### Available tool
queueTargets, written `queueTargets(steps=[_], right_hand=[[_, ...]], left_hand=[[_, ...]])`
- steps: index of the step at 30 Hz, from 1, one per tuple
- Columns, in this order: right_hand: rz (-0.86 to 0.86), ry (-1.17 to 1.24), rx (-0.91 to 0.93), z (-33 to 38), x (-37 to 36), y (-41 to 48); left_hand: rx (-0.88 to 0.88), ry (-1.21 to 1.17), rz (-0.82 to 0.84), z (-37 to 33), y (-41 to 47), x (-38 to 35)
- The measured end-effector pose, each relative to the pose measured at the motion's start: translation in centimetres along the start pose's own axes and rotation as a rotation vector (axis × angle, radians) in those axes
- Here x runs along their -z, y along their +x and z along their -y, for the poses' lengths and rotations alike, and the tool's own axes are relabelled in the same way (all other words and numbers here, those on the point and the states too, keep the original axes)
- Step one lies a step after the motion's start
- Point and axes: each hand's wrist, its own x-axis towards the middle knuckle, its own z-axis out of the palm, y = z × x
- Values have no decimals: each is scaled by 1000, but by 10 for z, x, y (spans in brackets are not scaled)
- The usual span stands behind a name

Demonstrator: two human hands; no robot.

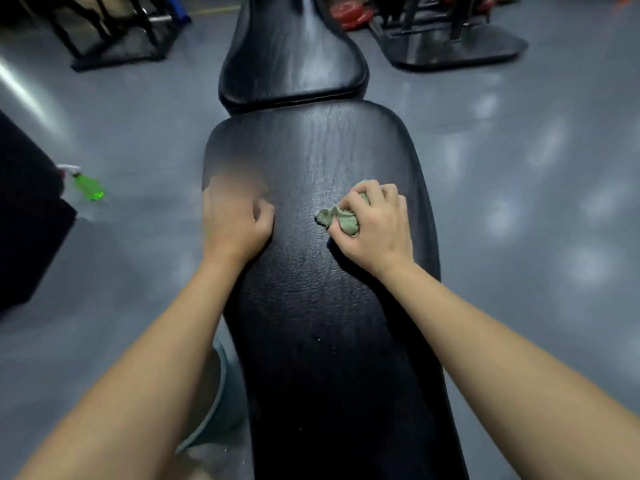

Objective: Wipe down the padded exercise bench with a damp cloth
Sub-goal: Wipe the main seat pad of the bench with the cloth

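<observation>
The black padded bench (322, 306) runs away from me down the middle of the view, its long back pad near me and a separate seat pad (294, 60) beyond. My right hand (375, 225) presses a crumpled grey-green cloth (341, 218) onto the right half of the back pad, fingers closed around it. My left hand (237, 220) rests on the pad's left edge with fingers curled over the side; its fingertips are blurred.
A green spray bottle (86, 183) with a white trigger lies on the grey floor to the left. A pale basin (214, 396) sits under my left forearm beside the bench. Black equipment frames (114, 36) and a rack base (460, 46) stand at the back. A dark block (27, 220) fills the left edge.
</observation>
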Motion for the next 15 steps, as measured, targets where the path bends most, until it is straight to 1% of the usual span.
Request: queueTargets(steps=[4, 6, 10, 13, 15], right_hand=[[58, 75, 52, -8, 3, -2], [74, 85, 96, -9, 5, -3], [72, 72, 170, -10, 4, -3], [43, 79, 223, -8, 4, -6], [42, 107, 358, -7, 2, -10]], left_hand=[[-10, 35, -15, -4, -4, 1], [12, 77, -33, -8, -6, 3], [85, 153, -79, -12, -21, 6], [200, 123, -77, -17, -53, 12], [268, 122, -90, -22, -77, 18]])
